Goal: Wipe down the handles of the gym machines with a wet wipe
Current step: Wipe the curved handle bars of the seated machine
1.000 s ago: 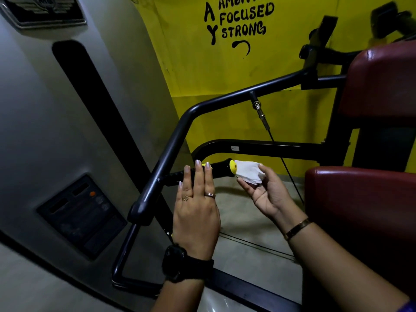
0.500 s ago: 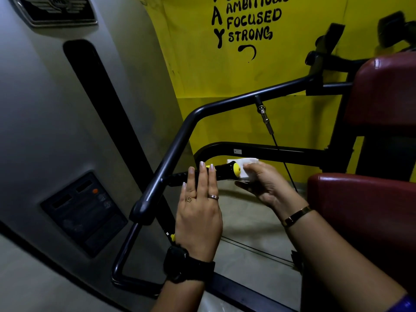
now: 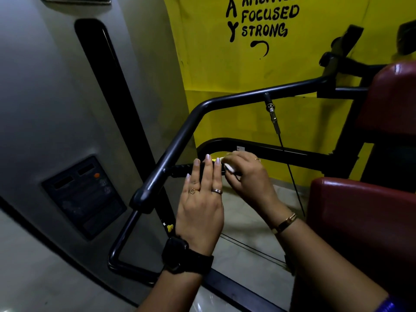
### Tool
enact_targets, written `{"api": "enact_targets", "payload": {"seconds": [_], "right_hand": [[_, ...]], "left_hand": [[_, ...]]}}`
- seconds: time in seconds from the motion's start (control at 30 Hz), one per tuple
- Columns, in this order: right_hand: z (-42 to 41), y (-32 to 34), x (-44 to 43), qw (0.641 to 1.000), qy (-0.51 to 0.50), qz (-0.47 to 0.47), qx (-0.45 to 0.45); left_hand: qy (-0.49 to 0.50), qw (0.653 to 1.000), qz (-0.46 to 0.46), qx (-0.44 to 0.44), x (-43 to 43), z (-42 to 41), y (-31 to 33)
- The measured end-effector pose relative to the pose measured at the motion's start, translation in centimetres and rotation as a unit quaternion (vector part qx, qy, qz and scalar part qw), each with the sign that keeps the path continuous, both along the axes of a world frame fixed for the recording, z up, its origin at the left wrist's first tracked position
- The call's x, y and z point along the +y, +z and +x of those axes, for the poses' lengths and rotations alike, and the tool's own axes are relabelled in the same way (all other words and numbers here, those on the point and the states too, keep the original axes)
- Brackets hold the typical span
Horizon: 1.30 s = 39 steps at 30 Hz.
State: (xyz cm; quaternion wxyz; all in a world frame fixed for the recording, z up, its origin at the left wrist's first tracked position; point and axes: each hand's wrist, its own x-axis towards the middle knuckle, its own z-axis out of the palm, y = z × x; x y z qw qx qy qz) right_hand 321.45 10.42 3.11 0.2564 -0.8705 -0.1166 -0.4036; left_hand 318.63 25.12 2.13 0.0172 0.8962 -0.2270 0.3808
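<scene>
A gym, as I see it through the head camera. Far right: a yellow wall (image 3: 225, 70) painted with black lettering (image 3: 265, 21) reading "FOCUSED" and "STRONG". Near right: a red padded seat (image 3: 360, 210) below a matching back pad (image 3: 391, 97). Centre: a black tubular machine arm (image 3: 236, 97) with a gripped handle (image 3: 181, 171) and a thin cable (image 3: 290, 172). Left: a grey machine shroud (image 3: 45, 97) bearing a dark placard (image 3: 83, 197).

A single wide-angle head camera looks forward and down, close to the black handle (image 3: 182, 171), the yellow wall (image 3: 225, 75) straight ahead and the red seat pad (image 3: 360, 210) at the right edge
</scene>
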Motion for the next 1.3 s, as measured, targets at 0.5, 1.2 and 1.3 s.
{"api": "enact_targets", "payload": {"seconds": [0.5, 1.2, 1.3], "right_hand": [[-1.9, -7.7, -1.3, 0.978, -0.071, -0.15, -0.131], [1.5, 5.1, -0.5, 0.932, 0.132, 0.218, 0.259], [1.1, 3.6, -0.5, 0.979, 0.103, 0.054, 0.165]], "left_hand": [[0.001, 1.0, 0.002, 0.005, 0.0, -0.2, 0.1], [-0.005, 1.0, -0.001, 0.015, 0.1, -0.2, 0.0], [-0.004, 1.0, -0.004, 0.015, 0.0, -0.1, -0.1]]}}
